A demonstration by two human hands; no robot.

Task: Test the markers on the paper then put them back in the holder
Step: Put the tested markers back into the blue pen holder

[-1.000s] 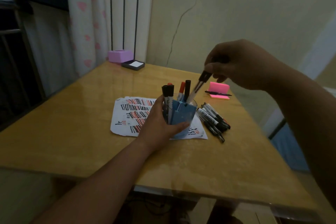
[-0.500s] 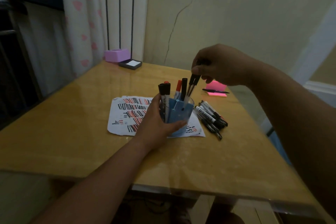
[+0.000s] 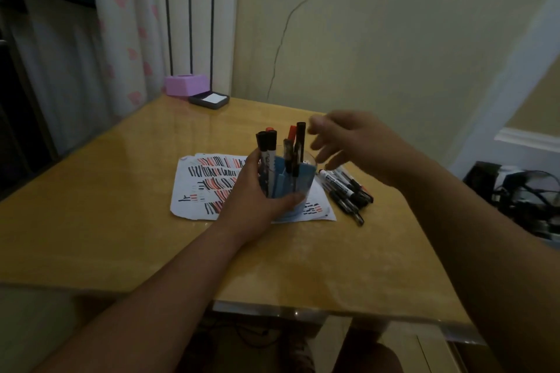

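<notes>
While the left hand (image 3: 257,191) wraps around the blue marker holder (image 3: 298,188), thumb toward the person and fingers curled round its left side, the holder stands upright on the sheet of test paper (image 3: 209,185). Grip is firm; palm pressed to the holder wall.

Right hand (image 3: 357,142) hovers just right of the holder's top, fingers spread and loose, holding nothing. Slight motion blur on the fingertips. It touches neither holder nor markers.

Inside the holder, between the two hands: several markers standing upright (image 3: 298,145), black caps and two red caps showing, one black pair right against the left hand's fingers. Exact count unclear.

Below the right hand, on the desk (image 3: 121,221), lies a loose pile of markers (image 3: 347,191), black-capped with white barrels, touching one another, just beside the paper's right edge.

Paper extends out to the left of the left hand, covered in short black and red strokes in rows.

Far beyond both hands, at the desk's back edge by the wall: a pink box (image 3: 184,85) and, touching or just beside it, a dark tray with a white pad (image 3: 209,99).
</notes>
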